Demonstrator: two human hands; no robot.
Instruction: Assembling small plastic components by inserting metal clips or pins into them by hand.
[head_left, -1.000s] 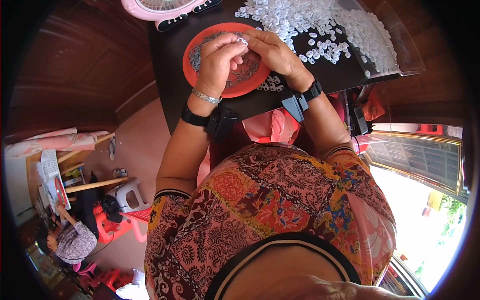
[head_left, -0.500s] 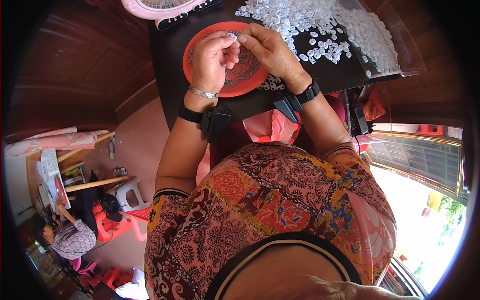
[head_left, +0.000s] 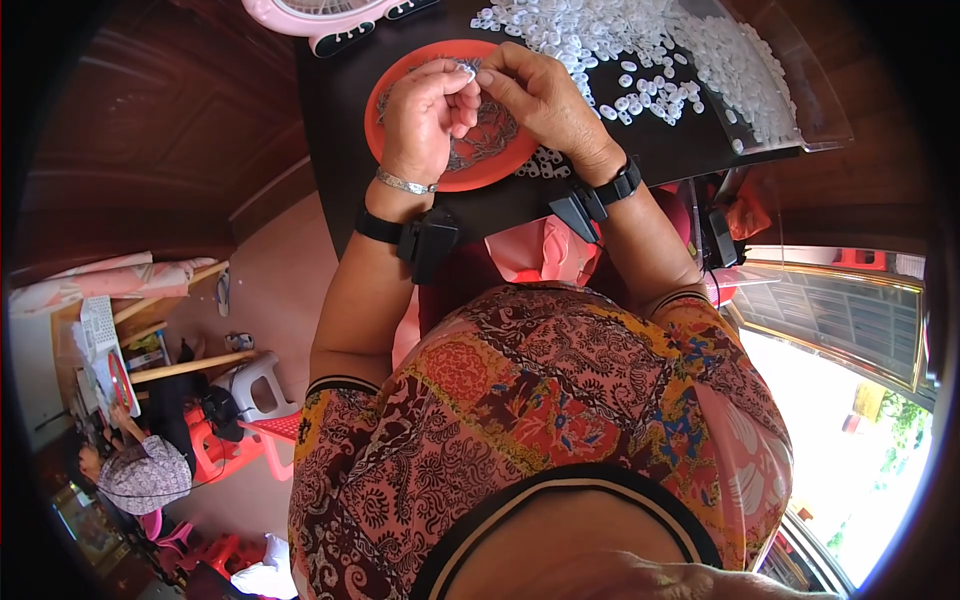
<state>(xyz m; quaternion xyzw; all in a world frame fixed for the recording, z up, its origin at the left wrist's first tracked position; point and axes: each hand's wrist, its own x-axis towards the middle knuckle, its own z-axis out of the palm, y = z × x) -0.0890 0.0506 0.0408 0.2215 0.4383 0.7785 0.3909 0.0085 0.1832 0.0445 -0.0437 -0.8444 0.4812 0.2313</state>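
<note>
Both hands, left hand [head_left: 425, 115] and right hand [head_left: 540, 100], fingers pinched together on small white plastic ring [head_left: 466, 68] over round orange plate [head_left: 400, 165]; could slip into loose rings [head_left: 640, 50] far right.

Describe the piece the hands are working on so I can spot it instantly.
On the dark table sits a round orange plate. Above it, both hands meet at one small white ring, pinched between fingertips, unlike the loose white rings heaped to the right.
</note>
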